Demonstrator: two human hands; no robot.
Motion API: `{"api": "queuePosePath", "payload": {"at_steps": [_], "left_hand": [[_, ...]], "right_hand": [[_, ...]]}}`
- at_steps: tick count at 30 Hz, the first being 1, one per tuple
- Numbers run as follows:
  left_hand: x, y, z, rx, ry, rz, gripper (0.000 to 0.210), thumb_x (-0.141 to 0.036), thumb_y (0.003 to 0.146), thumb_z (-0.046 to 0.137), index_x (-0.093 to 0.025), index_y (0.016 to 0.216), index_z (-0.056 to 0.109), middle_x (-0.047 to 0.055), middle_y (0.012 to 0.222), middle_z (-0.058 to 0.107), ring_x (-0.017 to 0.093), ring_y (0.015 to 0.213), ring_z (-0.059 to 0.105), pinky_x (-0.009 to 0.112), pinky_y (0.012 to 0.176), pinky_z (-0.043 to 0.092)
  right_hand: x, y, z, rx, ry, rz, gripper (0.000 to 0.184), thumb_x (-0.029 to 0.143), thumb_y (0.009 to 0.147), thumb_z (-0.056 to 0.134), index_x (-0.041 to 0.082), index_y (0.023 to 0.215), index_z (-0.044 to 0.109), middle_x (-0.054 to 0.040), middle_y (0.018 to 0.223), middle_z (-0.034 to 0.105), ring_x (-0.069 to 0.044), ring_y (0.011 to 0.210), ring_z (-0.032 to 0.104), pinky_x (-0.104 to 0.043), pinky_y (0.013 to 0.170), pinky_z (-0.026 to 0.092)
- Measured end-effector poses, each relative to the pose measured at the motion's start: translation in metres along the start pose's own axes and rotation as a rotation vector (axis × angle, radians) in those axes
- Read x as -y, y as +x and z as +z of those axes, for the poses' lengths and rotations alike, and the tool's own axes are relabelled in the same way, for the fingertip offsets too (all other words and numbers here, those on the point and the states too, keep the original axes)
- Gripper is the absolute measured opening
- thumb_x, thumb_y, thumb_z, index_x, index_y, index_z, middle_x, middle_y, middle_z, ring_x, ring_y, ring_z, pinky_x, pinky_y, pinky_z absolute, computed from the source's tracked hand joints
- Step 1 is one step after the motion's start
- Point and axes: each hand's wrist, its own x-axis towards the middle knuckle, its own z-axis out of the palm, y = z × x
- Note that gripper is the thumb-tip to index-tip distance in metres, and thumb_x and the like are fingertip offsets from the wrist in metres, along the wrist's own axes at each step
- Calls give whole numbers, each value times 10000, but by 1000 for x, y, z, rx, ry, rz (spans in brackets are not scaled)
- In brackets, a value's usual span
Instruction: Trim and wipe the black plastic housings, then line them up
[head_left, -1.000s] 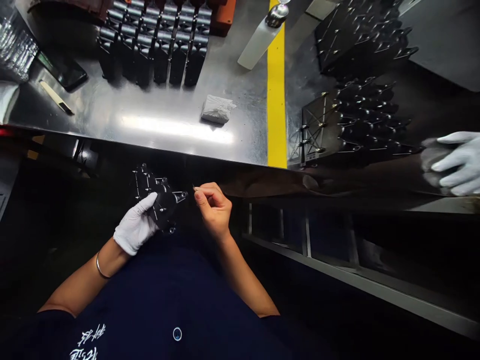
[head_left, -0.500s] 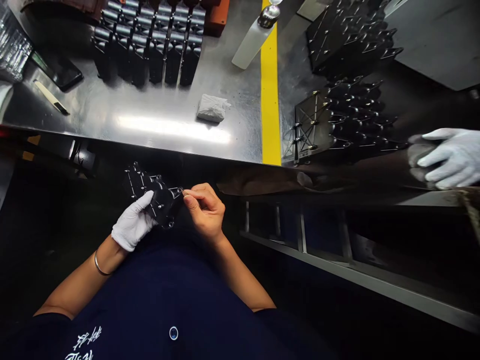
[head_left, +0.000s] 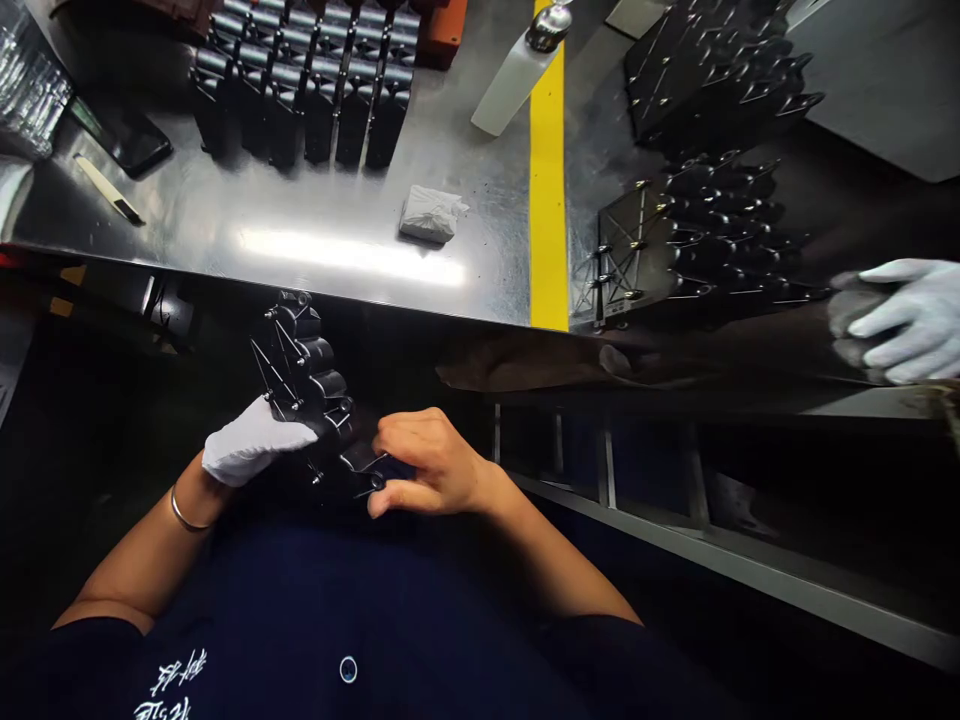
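While the left hand [head_left: 255, 438], white-gloved, was closed round the black part [head_left: 321, 357], thumb laid along it, the right hand [head_left: 439, 465], bare, was right there at the lower end; thumb and fingers stood parted about that end, and whether they pinched it one could not tell; the part itself hung tilted in the air, just off the near edge of the bench [head_left: 480, 210], before the dark shirt [head_left: 300, 600]; up on top, a white packet [head_left: 431, 213] sat left of the yellow stripe [head_left: 549, 180], a bottle [head_left: 514, 85] beyond it; black rows [head_left: 307, 100] stood behind, a phone [head_left: 135, 142] and a knife [head_left: 105, 184] further left; across the stripe, a dark stack [head_left: 720, 230]; far right, another person's gloved hand [head_left: 911, 320].
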Motion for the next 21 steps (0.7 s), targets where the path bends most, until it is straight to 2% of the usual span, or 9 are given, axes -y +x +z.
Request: {"api": "queuePosePath", "payload": {"at_steps": [2,4,7,9,13,18,21], "left_hand": [[2,1,0,5,-4,7,522,-201,658,801,-197,1163,670,93,1221,675,325,1156,601,427,998,474],[3,1,3,-17,-37,24,525,-200,660,799,-200,1168,665,85,1222,675,320,1165,595,418,993,481],[3,2,11,-81,-91,2,552,-228,667,798,-193,1197,645,86,1172,697,307,1112,628,398,940,514],[3,3,15,-123,-114,-32,572,-269,652,812,-176,1191,645,94,1095,723,300,1028,666,383,868,544],[6,3,19,-212,-135,-92,568,-326,613,837,-151,1128,674,97,987,746,274,880,701,336,721,562],[10,5,19,-252,-177,-115,428,-316,644,820,-129,1012,705,88,967,742,233,825,700,310,686,558],[12,7,21,-286,-227,-115,354,-297,644,824,-138,941,713,55,891,743,184,756,694,265,645,556]], "right_hand": [[-2,1,0,27,-21,-28,559,610,884,465,181,529,418,45,489,368,-69,460,326,-239,454,236],[-4,1,0,2,-81,-52,559,574,896,477,184,507,383,46,482,353,-69,460,314,-246,461,221],[-7,1,-1,-112,-195,-52,512,575,878,509,178,558,456,38,501,393,-78,477,345,-249,472,224],[-7,1,-2,-142,-218,-52,495,565,895,486,170,597,493,30,517,420,-81,490,369,-243,478,240],[-8,2,-4,-120,-274,-44,500,503,940,451,175,562,464,29,513,415,-78,488,366,-238,481,245],[-11,2,-6,-155,-389,28,506,580,922,401,164,662,527,11,567,466,-89,520,400,-232,499,279],[-13,2,-5,-117,-396,-14,518,511,958,391,183,560,430,26,526,397,-87,492,342,-254,485,222]]}}
